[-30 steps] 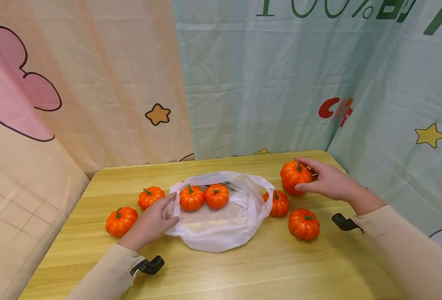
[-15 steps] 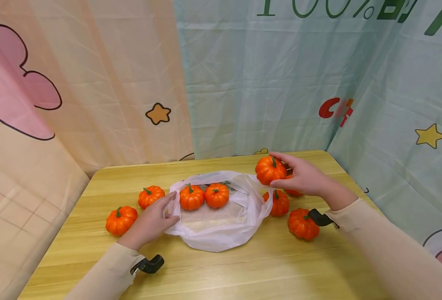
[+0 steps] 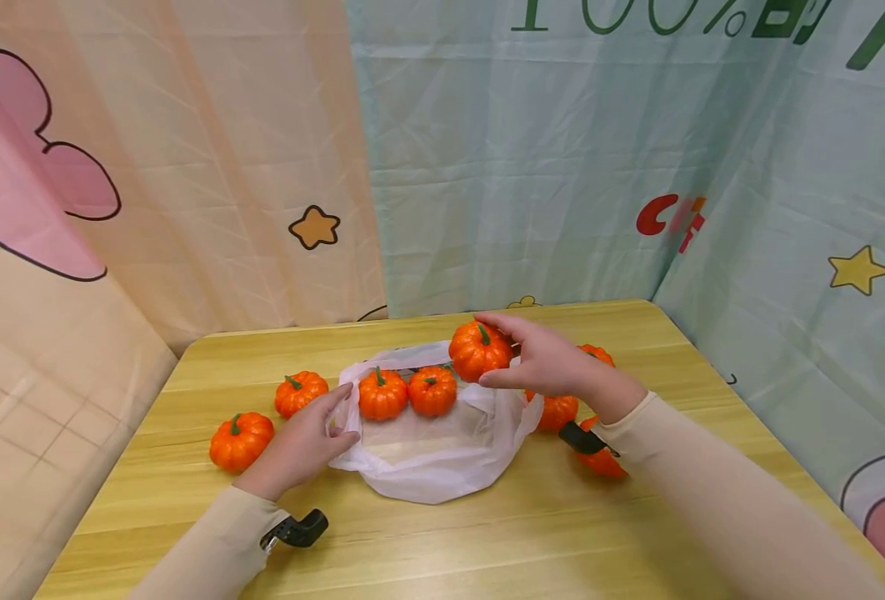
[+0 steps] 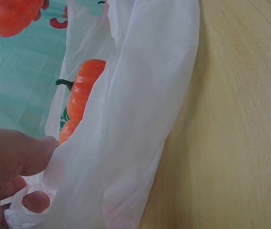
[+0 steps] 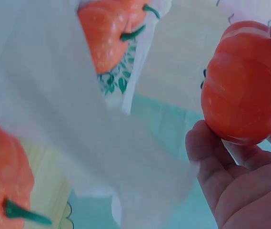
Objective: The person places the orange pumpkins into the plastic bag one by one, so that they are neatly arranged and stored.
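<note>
My right hand (image 3: pixel 543 358) grips a small orange pumpkin (image 3: pixel 480 352) with a green stem, raised over the far right part of a white plastic bag (image 3: pixel 435 479). The right wrist view shows this pumpkin (image 5: pixel 245 83) between the thumb and fingers. At the bag's left side, my left hand (image 3: pixel 303 442) holds the rim; in the left wrist view its thumb (image 4: pixel 25 155) and fingers are at the thin plastic. The bag lies with its mouth spread wide. Inside are two pumpkins, one on the left (image 3: pixel 382 394) and one beside it (image 3: pixel 432 391).
Two pumpkins sit left of the bag, a nearer one (image 3: pixel 242 442) and a farther one (image 3: pixel 302 394). Right of it are a pumpkin against the bag (image 3: pixel 557 412), one partly behind my wrist (image 3: pixel 603 461) and one behind my hand (image 3: pixel 597 354). Printed curtains (image 3: pixel 525 167) border the wooden table (image 3: pixel 412 550).
My right hand has carried its pumpkin leftward from the table's right side to above the bag. A pumpkin behind it has come into view. The left hand stays at the bag's rim.
</note>
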`<act>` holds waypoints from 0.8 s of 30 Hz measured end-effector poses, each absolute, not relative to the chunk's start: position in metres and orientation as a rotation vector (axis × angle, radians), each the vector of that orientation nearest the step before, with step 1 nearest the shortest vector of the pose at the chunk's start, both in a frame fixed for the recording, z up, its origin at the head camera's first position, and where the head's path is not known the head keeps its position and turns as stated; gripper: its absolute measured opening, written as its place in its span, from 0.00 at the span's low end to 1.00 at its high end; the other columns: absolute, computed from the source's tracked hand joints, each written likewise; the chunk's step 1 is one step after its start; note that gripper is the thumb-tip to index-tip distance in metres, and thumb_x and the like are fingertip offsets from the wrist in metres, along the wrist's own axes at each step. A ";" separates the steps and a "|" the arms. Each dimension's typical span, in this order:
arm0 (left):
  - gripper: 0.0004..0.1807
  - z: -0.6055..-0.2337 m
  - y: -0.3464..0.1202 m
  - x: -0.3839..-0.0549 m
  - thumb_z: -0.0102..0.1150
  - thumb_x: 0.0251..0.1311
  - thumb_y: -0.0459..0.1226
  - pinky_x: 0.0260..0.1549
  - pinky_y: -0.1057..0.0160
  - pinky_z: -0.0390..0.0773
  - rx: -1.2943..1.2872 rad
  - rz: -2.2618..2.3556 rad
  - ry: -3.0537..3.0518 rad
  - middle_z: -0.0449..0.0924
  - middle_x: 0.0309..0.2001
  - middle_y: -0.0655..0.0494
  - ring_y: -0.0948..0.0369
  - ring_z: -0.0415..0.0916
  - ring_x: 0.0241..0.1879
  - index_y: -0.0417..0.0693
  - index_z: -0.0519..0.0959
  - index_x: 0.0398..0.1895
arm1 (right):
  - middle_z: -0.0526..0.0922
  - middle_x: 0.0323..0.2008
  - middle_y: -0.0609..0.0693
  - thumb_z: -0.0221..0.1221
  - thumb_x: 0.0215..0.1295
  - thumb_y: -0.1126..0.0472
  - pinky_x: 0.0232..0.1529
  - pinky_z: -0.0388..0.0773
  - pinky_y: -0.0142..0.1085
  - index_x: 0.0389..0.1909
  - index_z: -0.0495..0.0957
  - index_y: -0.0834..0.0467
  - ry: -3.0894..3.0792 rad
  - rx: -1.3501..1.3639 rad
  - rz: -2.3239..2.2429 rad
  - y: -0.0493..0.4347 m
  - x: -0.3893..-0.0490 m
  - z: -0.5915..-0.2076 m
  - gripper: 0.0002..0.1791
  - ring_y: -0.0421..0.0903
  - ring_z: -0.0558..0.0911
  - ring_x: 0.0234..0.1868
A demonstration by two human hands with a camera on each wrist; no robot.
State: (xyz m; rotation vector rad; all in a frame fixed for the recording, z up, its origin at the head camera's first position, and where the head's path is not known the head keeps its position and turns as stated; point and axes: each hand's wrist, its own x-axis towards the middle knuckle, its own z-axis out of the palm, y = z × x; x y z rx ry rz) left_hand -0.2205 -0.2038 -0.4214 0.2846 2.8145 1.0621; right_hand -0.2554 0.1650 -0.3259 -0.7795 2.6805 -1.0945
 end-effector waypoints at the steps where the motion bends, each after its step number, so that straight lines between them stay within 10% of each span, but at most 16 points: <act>1: 0.44 -0.421 -0.204 -0.220 0.69 0.66 0.40 0.32 0.65 0.80 0.286 1.061 2.815 0.68 0.76 0.40 0.59 0.79 0.39 0.45 0.61 0.82 | 0.77 0.68 0.54 0.74 0.63 0.54 0.57 0.84 0.45 0.82 0.59 0.50 2.668 -0.793 -1.097 0.161 -0.256 -0.327 0.49 0.51 0.82 0.59; 24: 0.44 -0.423 -0.203 -0.221 0.70 0.65 0.40 0.31 0.65 0.79 0.296 1.034 2.837 0.70 0.74 0.39 0.59 0.79 0.38 0.45 0.61 0.82 | 0.68 0.77 0.55 0.75 0.63 0.57 0.74 0.71 0.56 0.83 0.58 0.51 2.633 -0.626 -0.921 0.147 -0.274 -0.371 0.51 0.59 0.71 0.73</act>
